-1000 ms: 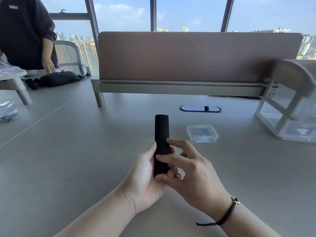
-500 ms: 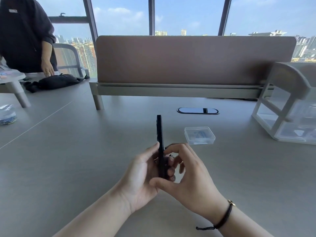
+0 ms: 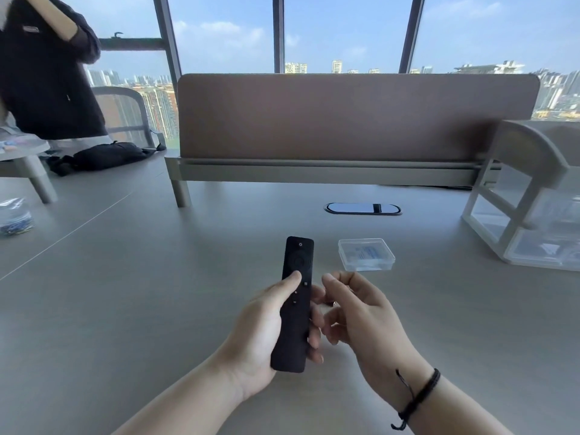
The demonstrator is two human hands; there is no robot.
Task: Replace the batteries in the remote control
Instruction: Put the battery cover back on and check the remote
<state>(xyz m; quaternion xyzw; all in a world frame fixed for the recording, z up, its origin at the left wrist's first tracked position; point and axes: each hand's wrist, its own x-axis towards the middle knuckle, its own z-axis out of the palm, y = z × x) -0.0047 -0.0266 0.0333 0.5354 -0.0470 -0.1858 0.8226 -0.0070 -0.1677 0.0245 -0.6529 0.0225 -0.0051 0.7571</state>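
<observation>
A slim black remote control (image 3: 295,296) lies in my left hand (image 3: 257,334), button side up, thumb resting on its face just below the round pad. It points away from me above the grey table (image 3: 125,309). My right hand (image 3: 361,315) hovers just right of the remote, fingers loosely curled and apart, holding nothing and not touching it. A small clear plastic box (image 3: 365,254) with a blue-printed pack inside sits on the table beyond my right hand.
A brown divider panel (image 3: 354,117) closes the table's far side, with an oval cable port (image 3: 363,208) before it. A white rack with clear drawers (image 3: 530,199) stands at the right. A person in dark clothing (image 3: 47,73), a black bag (image 3: 106,155) and a plastic bag (image 3: 14,216) are at the left.
The remote has rolled from back side up, through edge-on, to button side up in my left hand. My right hand has let go of it and drawn off to the right.
</observation>
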